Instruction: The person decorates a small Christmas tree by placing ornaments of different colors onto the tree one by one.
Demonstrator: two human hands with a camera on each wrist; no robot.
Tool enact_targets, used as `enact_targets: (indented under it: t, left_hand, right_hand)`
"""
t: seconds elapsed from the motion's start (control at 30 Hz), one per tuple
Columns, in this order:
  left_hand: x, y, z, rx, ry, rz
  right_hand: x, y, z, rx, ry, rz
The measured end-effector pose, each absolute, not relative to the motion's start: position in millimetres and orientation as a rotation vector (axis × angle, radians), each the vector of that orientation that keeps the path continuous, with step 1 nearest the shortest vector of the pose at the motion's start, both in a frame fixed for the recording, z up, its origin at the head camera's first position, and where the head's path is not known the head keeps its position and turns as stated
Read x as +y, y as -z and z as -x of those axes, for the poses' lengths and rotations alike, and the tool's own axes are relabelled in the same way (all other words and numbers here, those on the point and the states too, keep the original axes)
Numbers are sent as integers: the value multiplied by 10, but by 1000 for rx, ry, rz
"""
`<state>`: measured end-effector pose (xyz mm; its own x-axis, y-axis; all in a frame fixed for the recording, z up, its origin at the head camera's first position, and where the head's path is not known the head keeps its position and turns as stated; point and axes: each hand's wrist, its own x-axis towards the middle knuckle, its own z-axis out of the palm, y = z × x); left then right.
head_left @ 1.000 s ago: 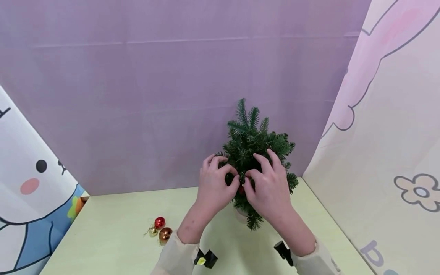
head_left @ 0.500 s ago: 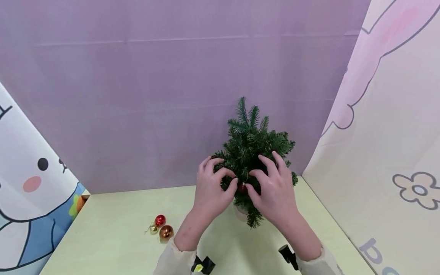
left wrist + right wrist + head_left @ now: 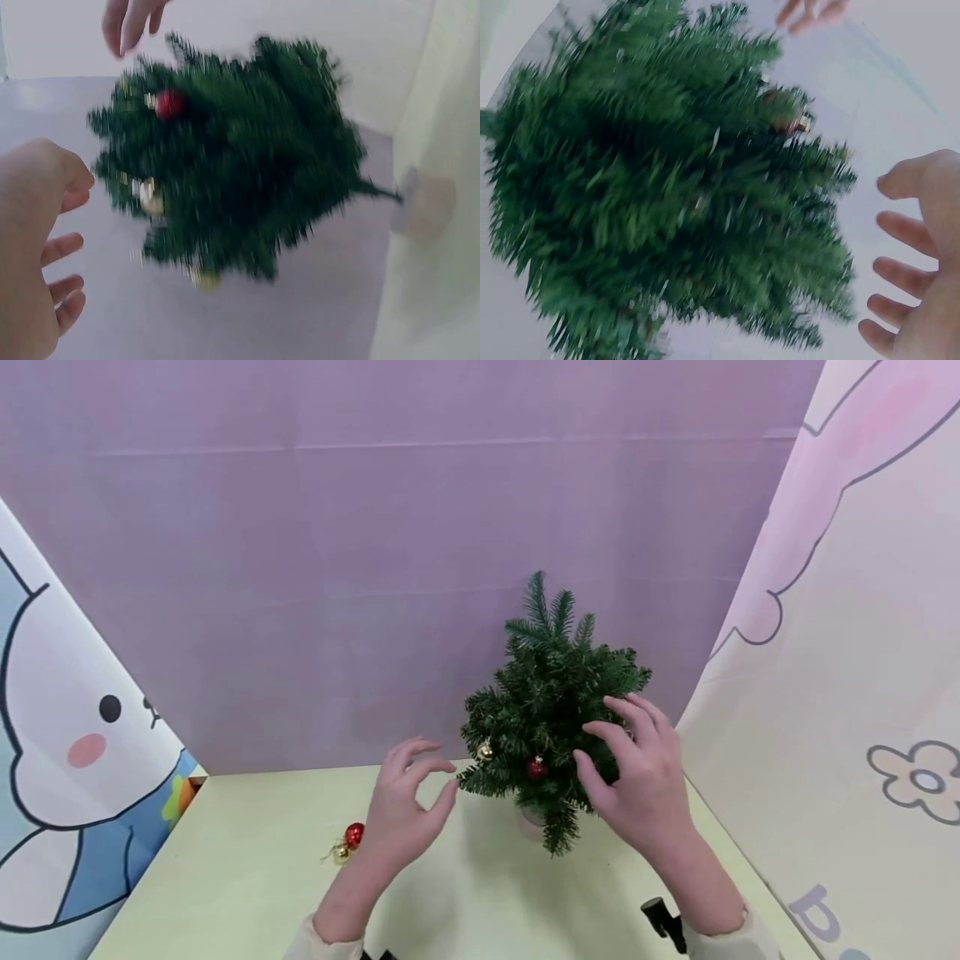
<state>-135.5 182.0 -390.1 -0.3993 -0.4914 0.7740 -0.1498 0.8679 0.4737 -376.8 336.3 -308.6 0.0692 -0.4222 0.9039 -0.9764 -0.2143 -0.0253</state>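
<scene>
Left hand [image 3: 408,802]: fingers bent and parted, thumb well away from them, nothing between. It is beside the low left branches; I cannot tell whether the thumb tip brushes the outermost sprig.
Right hand [image 3: 641,777]: fingers spread in a loose curve, thumb apart, holding nothing. From the head camera I see it overlap the right side of the greenery.
Tree [image 3: 547,693]: small, dark green, upright toward the right of the table [image 3: 247,827], between the two hands. Bushy, with a few longer sprigs at the crown; pale round base [image 3: 529,824] partly under the branches.
Red ball [image 3: 537,767]: shiny, with a light cap, on the lower front branches.
Gold ball [image 3: 485,750]: smaller, on the lower left branches, near the left hand.
Loose pair: a loose red ball [image 3: 354,835] and a loose gold ball [image 3: 341,853] lie close together on the table, beside the left forearm, which partly covers the red one.
Left wrist feed: scene turned sideways and blurred. I get a yellow ball [image 3: 204,280] at the foliage edge, which I cannot make out from the head.
Right wrist feed: a gap shows between the right hand's fingertips and the needles, which the head view does not settle. A reddish ball [image 3: 780,111] sits half-hidden there.
Backdrop: purple cloth [image 3: 375,527] behind the tree.
</scene>
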Motion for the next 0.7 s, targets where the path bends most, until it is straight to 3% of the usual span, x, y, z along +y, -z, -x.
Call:
enact_targets:
  t: [0.23,0.43,0.7]
  left_hand:
    - [1556,4307,926,-1928,446,-582]
    - [1349,4667,541,-1909,590,-713]
    - [1134,5145,32,-1915,595,-911]
  right_hand:
    - [3356,3038,4030,-1415,-1390,-1623]
    - [3371,2922,4056,-1636,-1747,-1544]
    - [3267,3135,4411,-1979,-1989,-1593]
